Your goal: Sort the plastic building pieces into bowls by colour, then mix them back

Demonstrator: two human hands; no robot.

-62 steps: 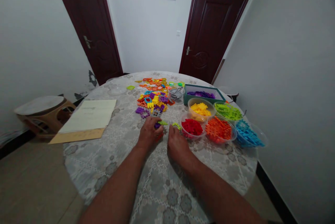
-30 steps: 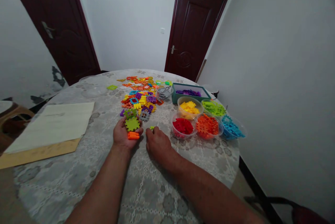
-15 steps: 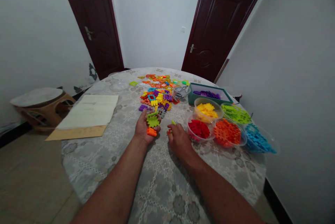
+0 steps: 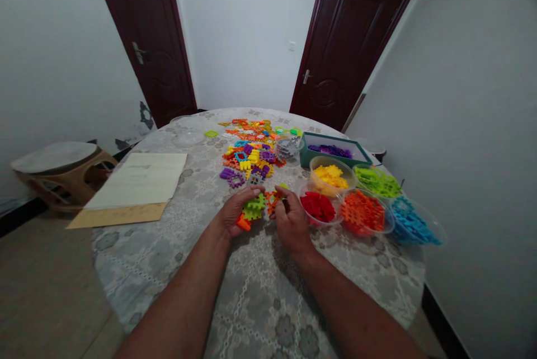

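Observation:
My left hand is closed around interlocking plastic building pieces: a lime green toothed block with an orange piece below it. Close by on the right, my right hand pinches an orange openwork building piece, with a bit of lime green showing at its top. The two held groups are near each other over the table; whether they touch is hard to make out. Just beyond the hands lies a mixed pile of building pieces in purple, yellow, blue, orange and grey.
To the right stand clear bowls of yellow, red, orange, green and blue pieces, plus a green box with purple pieces. Paper sheets lie at left on the patterned tablecloth.
My left hand has turned inward, its fingers now closing over the green block. My right hand has lifted and tilted the orange piece into view, facing the left hand.

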